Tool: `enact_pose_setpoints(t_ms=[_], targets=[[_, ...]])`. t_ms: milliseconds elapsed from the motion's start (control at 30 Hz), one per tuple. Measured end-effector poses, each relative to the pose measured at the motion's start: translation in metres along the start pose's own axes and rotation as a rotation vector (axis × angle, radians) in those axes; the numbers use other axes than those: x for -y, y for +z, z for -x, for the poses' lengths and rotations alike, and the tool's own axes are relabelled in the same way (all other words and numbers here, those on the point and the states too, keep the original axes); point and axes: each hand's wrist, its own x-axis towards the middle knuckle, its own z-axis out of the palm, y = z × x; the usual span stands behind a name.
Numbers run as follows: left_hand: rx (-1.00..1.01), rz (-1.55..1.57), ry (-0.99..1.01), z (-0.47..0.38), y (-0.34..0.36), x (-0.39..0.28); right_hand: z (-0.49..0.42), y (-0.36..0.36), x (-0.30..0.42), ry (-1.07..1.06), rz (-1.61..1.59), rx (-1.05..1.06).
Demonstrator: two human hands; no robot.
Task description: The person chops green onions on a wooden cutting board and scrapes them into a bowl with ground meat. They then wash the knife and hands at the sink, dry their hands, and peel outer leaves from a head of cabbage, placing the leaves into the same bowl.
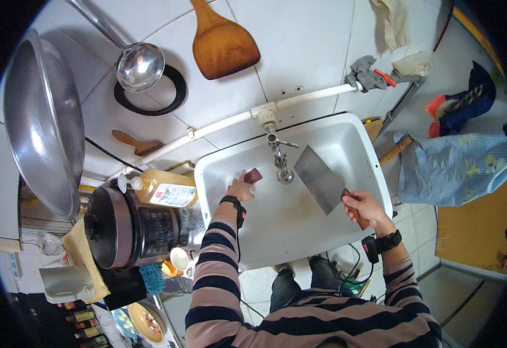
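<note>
My right hand (362, 206) grips the wooden handle of a Chinese cleaver (318, 178). The wide steel blade points up and left over the right half of a white sink (275, 235). On the sink's left side, my left hand (239, 189) reaches down with thumb and fingers apart. Its fingertips are at the left edge of a small dark-red block (253, 175), perhaps a scrubbing sponge; what it is made of cannot be told. Between the two hands, a chrome faucet (276, 148) stands above the drain strainer (285, 175).
Left of the sink stand a yellow soap bottle (173, 189) and an electric pressure cooker (125, 228), with a white cup (180, 259) nearby. A ladle (140, 67), a wooden spatula (225, 45) and a large wok (47, 126) hang above. A pipe (223, 122) crosses the tiled wall.
</note>
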Motion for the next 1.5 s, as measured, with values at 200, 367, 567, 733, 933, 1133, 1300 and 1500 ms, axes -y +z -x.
enact_pose_setpoints(t_ms=[200,367,567,733,933,1133,1300,1500], targets=[[0.081,0.032,-0.058,-0.011,-0.001,-0.013,0.015,0.002,-0.006,0.028,0.008,-0.022],[0.011,0.033,-0.044,-0.005,0.013,-0.002,0.023,0.002,-0.009,0.016,-0.041,-0.051],[-0.385,0.215,0.191,0.058,-0.039,0.01,0.033,0.001,-0.003,-0.029,-0.051,-0.054],[-1.042,0.435,0.179,0.172,-0.142,0.016,0.036,0.006,0.002,-0.069,-0.056,-0.03],[-1.231,-0.121,0.134,0.194,-0.189,0.006,0.038,0.009,0.002,-0.125,-0.074,0.001],[-1.135,-0.157,0.098,0.173,-0.174,0.0,0.041,0.001,-0.004,-0.119,-0.094,0.005],[-1.177,-0.151,0.103,0.179,-0.183,-0.007,0.042,-0.005,-0.003,-0.11,-0.095,-0.028],[-1.256,-0.132,0.098,0.187,-0.193,-0.024,0.04,-0.009,-0.003,-0.129,-0.053,-0.014]])
